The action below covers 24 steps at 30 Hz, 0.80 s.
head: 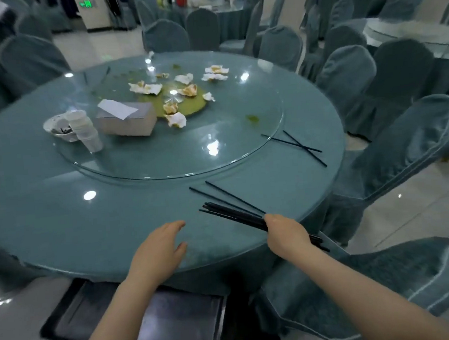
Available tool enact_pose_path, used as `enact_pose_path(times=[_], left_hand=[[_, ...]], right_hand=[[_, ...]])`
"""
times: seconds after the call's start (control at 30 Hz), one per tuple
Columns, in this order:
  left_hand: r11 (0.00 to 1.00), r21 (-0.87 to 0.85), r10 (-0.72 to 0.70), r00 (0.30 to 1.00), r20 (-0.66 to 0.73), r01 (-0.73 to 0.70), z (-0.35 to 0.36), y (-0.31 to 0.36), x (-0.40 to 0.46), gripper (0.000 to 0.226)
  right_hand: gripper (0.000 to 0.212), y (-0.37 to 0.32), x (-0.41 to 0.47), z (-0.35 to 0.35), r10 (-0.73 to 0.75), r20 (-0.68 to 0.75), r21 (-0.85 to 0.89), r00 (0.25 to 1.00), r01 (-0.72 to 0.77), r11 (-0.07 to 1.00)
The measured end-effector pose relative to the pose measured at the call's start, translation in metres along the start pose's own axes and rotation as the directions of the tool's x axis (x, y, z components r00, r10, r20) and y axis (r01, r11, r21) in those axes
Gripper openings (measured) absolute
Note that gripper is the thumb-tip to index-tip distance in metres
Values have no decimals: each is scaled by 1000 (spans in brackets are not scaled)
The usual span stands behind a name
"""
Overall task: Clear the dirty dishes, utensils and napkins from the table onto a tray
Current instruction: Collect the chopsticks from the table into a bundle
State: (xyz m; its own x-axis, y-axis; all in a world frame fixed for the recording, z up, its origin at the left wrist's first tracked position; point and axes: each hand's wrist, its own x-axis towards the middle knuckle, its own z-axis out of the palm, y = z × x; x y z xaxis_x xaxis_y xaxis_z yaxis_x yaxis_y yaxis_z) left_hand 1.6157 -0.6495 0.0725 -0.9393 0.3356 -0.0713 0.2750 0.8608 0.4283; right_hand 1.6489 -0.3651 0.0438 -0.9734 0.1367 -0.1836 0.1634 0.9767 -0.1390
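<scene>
My right hand [287,235] is closed around a bundle of black chopsticks [231,213] at the near right edge of the round teal table [61,207]; their tips fan out to the left over the tabletop. My left hand [158,250] rests flat and open on the table beside them, holding nothing. Two loose chopsticks [228,196] lie just beyond the bundle. Another crossed pair [300,147] sits on the rim of the glass turntable [164,160]. Soiled napkins [176,118], a stack of plastic cups [85,127] and a white bowl [55,127] stand on the turntable. A dark tray [154,323] sits below the table edge.
A grey cardboard box [126,118] stands next to the cups on the turntable. A green spill [187,103] spreads at its centre. Covered teal chairs [393,163] ring the table, one close at my right [385,286]. More tables stand behind.
</scene>
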Motion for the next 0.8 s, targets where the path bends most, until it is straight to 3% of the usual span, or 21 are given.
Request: enact_pose_path(times=[0.17, 0.37, 0.57, 0.8], left_hand=[[985, -28, -171, 985, 29, 172, 3, -44, 10, 48], [938, -39, -341, 937, 79, 345, 8, -77, 26, 46], [913, -23, -401, 909, 115, 406, 12, -82, 58, 44], [930, 6, -362, 916, 172, 367, 26, -69, 98, 43]], right_hand=[[7, -3, 69, 8, 30, 31, 41, 999, -32, 999], [33, -9, 139, 30, 39, 123, 65, 992, -47, 997], [33, -4, 161, 55, -5, 175, 73, 985, -7, 997], [24, 7, 184, 56, -62, 184, 79, 981, 48, 996]])
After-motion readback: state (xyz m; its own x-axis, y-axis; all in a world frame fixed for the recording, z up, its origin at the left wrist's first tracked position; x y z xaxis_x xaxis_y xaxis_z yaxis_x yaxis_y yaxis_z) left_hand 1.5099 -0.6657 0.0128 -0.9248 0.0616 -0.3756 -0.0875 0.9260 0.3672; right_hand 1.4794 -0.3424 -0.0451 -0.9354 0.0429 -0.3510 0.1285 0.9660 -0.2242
